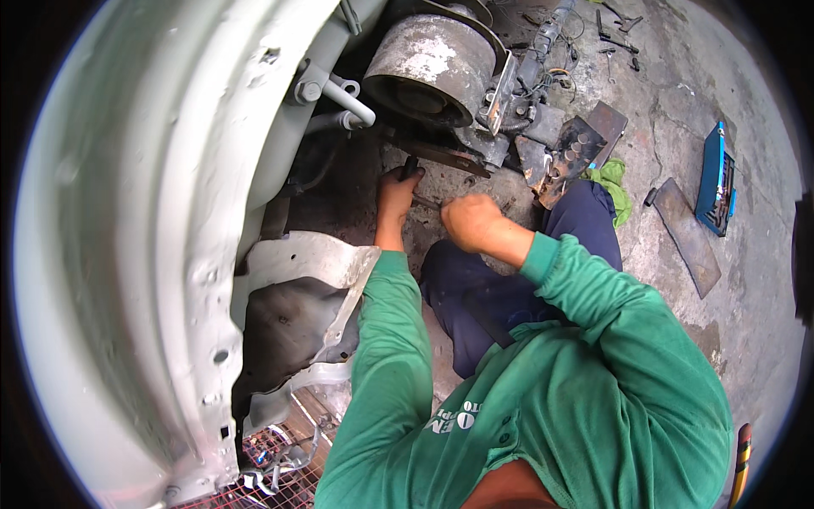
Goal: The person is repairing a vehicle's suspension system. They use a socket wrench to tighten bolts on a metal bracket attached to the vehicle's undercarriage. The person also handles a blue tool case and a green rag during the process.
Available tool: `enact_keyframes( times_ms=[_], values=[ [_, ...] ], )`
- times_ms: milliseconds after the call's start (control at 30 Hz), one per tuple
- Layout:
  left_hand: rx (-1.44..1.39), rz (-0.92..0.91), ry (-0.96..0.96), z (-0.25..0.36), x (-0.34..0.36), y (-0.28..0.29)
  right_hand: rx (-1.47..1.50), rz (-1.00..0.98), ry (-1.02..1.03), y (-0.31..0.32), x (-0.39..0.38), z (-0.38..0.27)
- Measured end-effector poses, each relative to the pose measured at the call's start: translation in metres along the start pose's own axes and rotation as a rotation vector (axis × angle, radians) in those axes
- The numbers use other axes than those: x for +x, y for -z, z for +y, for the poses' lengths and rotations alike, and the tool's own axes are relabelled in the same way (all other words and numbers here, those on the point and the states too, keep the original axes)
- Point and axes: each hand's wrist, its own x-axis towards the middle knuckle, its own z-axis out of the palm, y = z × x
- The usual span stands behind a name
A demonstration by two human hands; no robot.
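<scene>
My left hand [397, 193] reaches under the car's wheel arch and grips a dark-handled tool [410, 167] just below the rusty brake drum [428, 68]. Beside it, my right hand [469, 222] is closed around the other end of a thin metal rod [427, 202] that runs between the two hands. Both sleeves are green. A flat rusty bar [445, 155] sticks out under the drum, right above my hands. What the tool tip touches is hidden behind my fingers.
The pale car body [161, 212] and wheel-arch liner [305, 263] fill the left. A blue tool case [716, 178], a metal plate [688, 236], a green rag [612, 180], a tray of parts [572, 148] and loose tools [617, 38] lie on the concrete floor.
</scene>
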Motion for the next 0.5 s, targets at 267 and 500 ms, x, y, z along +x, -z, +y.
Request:
enact_keyframes(
  times_ms=[267,500],
  values=[
    [0.428,0.200,-0.194,0.002,-0.015,-0.007,0.204,0.201,0.011,-0.073,0.002,0.029],
    [0.456,0.211,-0.296,0.017,-0.021,-0.011,0.331,0.251,0.026,-0.118,0.025,0.054]
  ],
)
